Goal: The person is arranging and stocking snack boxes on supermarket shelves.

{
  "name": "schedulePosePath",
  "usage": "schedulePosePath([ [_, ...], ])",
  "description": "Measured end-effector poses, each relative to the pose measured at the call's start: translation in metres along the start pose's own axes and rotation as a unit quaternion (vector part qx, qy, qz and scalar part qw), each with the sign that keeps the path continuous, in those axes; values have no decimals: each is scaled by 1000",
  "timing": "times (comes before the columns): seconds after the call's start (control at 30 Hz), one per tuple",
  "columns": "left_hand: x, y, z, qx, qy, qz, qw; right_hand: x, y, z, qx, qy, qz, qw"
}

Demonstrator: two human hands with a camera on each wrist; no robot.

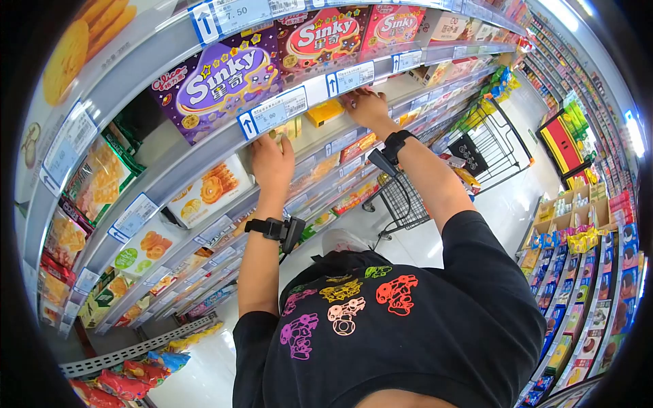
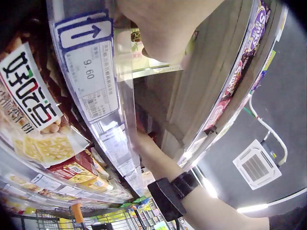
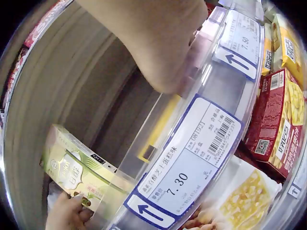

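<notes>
My left hand reaches over the shelf lip and grips a pale green box. In the right wrist view the fingers of the left hand lie at the near end of that box; in the left wrist view the thumb side rests against its face. Farther along the same shelf, my right hand reaches in behind the lip, next to a yellow box. A pinkish pack shows at its fingers, which are mostly hidden, so I cannot tell whether they hold it.
Clear shelf lips carry price tags. Purple and red Sinky boxes stand on the shelf above, and a cookie box on the one below. A shopping cart stands in the aisle to the right, with more stocked shelves behind.
</notes>
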State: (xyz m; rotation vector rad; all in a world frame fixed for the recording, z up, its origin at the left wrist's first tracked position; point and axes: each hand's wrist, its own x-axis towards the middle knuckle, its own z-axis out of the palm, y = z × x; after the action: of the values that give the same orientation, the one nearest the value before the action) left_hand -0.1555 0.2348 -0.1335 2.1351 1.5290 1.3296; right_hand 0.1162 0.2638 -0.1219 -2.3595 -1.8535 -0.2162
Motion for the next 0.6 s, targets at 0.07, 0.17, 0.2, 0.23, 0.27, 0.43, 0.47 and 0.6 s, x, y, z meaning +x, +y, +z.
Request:
schedulePosePath([
  [0.07,0,-1,0,-5,-3,-3,1000,-6,-7,-11,-12,-9,15,1000],
  [0.17,0,1,-2,-14,-16,-16,1000,-6,-6,-9,-28,-18,33,999],
  [0.2,0,2,-4,-18,-21,-21,999,-5,-5,-6,-24,-4,35,999],
  [0.23,-1,2,-4,-16,-16,-17,1000,-5,-4,-1,-21,9,37,999],
  [0.27,-1,2,-3,-15,-11,-13,1000,-4,-3,3,-18,23,39,999],
  [0.43,0,6,-1,-8,-13,-11,1000,-26,-36,-8,-68,78,-85,991],
  [0.47,-1,8,-4,-8,-20,-16,1000,-29,-48,-5,-22,103,-76,992],
  [0.6,-1,-1,1,-1,-3,-4,1000,-37,-77,2,40,126,-49,990],
])
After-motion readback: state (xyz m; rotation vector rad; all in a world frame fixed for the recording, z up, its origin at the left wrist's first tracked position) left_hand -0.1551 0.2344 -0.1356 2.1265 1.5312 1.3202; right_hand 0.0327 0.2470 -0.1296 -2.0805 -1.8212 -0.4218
